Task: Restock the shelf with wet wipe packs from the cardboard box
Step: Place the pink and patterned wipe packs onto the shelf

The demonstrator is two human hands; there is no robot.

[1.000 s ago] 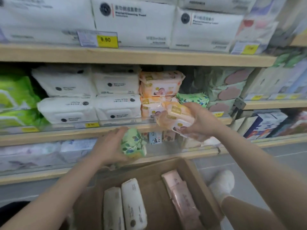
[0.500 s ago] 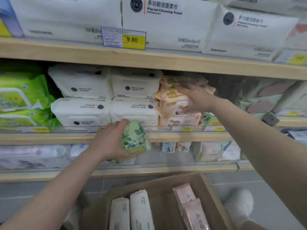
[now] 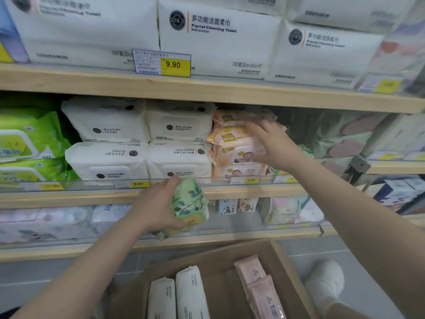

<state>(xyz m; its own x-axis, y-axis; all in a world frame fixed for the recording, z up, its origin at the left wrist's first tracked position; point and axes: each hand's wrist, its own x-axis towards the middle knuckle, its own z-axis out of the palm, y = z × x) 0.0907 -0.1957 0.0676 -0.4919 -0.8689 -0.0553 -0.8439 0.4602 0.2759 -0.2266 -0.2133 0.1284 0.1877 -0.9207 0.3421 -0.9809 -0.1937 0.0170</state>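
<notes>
My left hand [image 3: 158,206] grips a green floral wet wipe pack [image 3: 189,207] in front of the middle shelf's edge [image 3: 253,192]. My right hand [image 3: 271,143] reaches into that shelf and holds an orange baby wipe pack [image 3: 232,146] in the orange stack, between the pack on top [image 3: 232,117] and the one below [image 3: 239,172]. The open cardboard box [image 3: 282,268] lies below, with two white packs [image 3: 181,293] and pink packs [image 3: 259,286] inside.
White wipe packs [image 3: 142,139] fill the middle shelf left of the orange stack, green packs [image 3: 25,143] at far left. Large facial towel packs [image 3: 218,40] sit on the top shelf. Small packs [image 3: 230,206] stand on the lower shelf. A white-socked foot [image 3: 326,282] is right of the box.
My right hand carried the orange pack from in front of the shelf up into the orange stack and pushed it further in. My left hand stayed put with the green pack.
</notes>
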